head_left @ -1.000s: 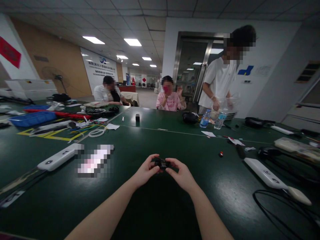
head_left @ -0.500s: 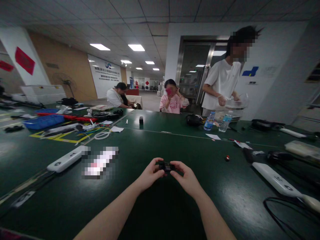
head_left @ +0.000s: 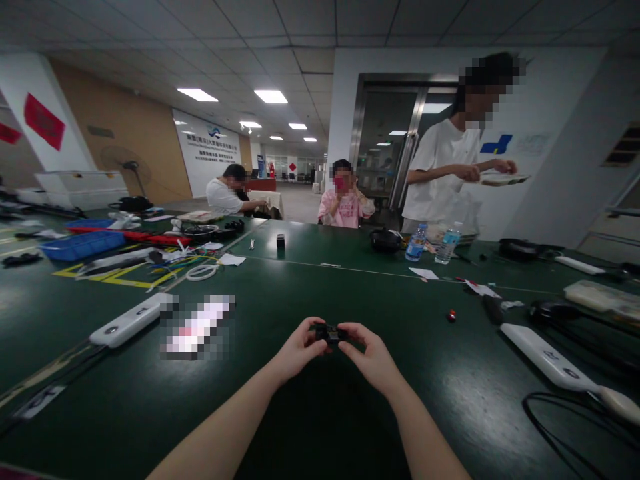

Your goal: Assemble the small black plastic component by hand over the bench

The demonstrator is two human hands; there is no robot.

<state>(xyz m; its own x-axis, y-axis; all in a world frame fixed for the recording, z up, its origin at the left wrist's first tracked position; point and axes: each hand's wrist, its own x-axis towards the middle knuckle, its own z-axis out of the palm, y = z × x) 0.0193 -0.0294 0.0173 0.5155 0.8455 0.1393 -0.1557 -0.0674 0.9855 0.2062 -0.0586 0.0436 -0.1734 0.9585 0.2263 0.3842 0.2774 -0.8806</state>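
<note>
A small black device (head_left: 331, 334) with an uneven surface is held between my two hands, above the green table (head_left: 280, 427). My left hand (head_left: 303, 347) pinches its left end between thumb and fingers. At its right end, my right hand (head_left: 367, 348) grips with thumb and fingertips. The device is too small and dark for me to tell its kind. To the left lies a blurred-out bright rectangle (head_left: 200, 325). A small red and silver object (head_left: 451, 315) rests on the table to the right.
White power strips (head_left: 133, 320) lie left and right, the right one (head_left: 545, 357) near a black cable (head_left: 537, 427). Two water bottles (head_left: 417, 243), a small black box (head_left: 281, 241) and a blue tray (head_left: 83, 245) stand farther back. Three people are beyond; one stands at right (head_left: 440, 167).
My hands and the black device stay nearly in place, with the device turned slightly. The standing person has raised both hands and now holds a flat, light-coloured thing. The view has shifted slightly.
</note>
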